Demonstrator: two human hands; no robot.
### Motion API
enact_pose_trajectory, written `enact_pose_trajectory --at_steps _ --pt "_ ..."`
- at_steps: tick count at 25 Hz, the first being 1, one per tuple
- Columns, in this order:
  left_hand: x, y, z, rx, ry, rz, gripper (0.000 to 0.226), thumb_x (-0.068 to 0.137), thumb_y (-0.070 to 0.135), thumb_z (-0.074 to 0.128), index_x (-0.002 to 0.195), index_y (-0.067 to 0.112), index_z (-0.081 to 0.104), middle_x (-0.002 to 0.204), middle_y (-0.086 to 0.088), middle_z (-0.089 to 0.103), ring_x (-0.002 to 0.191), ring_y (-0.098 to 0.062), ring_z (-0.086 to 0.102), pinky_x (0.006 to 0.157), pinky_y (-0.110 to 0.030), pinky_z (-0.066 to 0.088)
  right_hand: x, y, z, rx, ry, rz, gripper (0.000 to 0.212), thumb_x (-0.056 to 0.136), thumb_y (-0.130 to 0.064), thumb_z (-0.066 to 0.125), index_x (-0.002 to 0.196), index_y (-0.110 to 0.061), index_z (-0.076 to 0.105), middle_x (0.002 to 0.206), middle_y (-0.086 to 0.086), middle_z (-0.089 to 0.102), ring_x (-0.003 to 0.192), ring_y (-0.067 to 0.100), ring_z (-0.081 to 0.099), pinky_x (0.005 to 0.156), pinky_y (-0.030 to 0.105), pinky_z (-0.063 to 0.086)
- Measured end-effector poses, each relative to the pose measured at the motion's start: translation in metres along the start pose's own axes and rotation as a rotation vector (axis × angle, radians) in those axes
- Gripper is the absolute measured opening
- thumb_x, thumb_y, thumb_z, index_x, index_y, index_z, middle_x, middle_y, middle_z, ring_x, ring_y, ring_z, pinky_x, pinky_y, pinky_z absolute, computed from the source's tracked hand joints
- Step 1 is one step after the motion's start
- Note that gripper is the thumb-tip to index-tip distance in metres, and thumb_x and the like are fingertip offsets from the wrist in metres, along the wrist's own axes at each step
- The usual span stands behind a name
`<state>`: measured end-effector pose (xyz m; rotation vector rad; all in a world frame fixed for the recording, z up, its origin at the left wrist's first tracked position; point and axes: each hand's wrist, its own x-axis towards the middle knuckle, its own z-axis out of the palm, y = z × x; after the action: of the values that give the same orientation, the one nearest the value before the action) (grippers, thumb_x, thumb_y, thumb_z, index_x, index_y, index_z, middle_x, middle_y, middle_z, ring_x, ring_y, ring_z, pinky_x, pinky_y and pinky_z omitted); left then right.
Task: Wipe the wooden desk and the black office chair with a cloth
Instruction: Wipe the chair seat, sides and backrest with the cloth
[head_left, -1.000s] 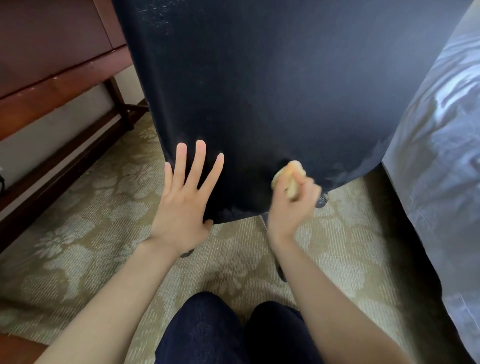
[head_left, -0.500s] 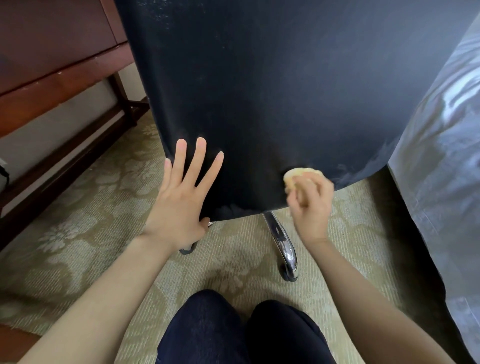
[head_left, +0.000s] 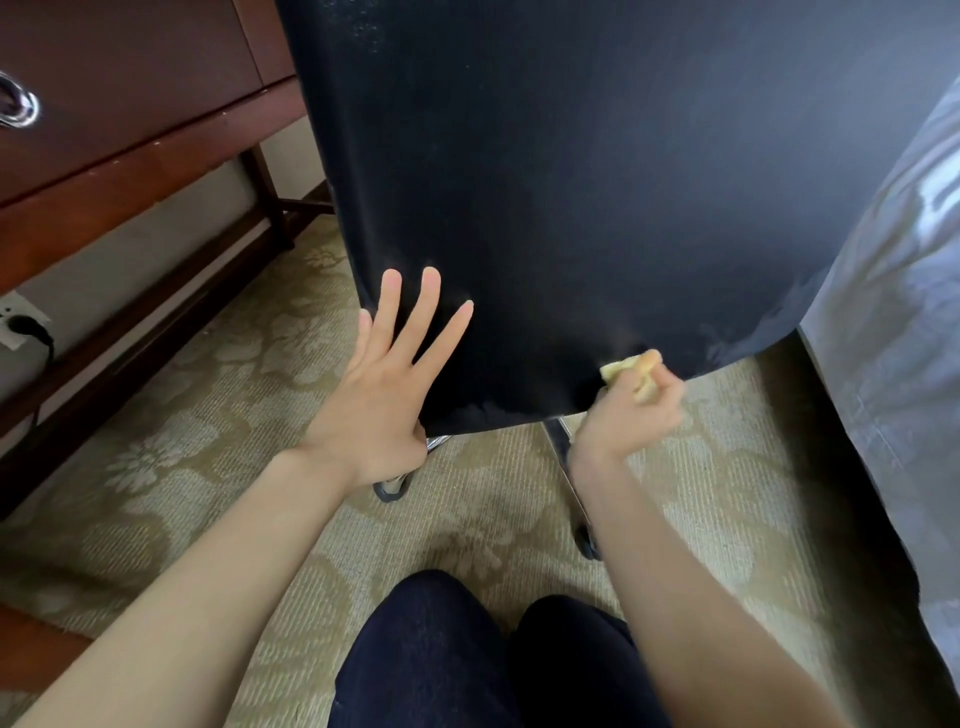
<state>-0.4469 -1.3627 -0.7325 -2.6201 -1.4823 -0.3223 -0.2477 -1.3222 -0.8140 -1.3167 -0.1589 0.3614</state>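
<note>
Wiping low on the black office chair.
Bracing with left hand spread flat; gripping a seemingly wadded cloth in the curled right hand; next, likely sweeping along its bottom edge.

A floral beige carpet covers the floor, with grey bedding hanging down along its right edge and a black plug in a white wall outlet at its left edge.

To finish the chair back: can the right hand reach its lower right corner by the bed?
Probably yes. The right hand holds the cloth at the lower edge of the chair back, and nothing shows between it and that corner; the bed only stands beside it.
</note>
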Motion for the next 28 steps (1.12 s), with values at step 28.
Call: enact_pose_trajectory --at_steps 28 --pt "0.003 -0.044 0.023 0.393 0.207 -0.149 0.061 0.093 0.043 0.036 0.149 0.021 0.026 0.156 -0.015 0.018 0.142 -0.04 0.013 0.109 -0.061 0.019 0.113 -0.005 -0.049 -0.567 -0.556 -0.966 0.023 0.076 -0.006 0.065 0.099 -0.008 0.065 0.106 0.014 0.052 0.104 0.029 0.045 0.093 0.019 0.029"
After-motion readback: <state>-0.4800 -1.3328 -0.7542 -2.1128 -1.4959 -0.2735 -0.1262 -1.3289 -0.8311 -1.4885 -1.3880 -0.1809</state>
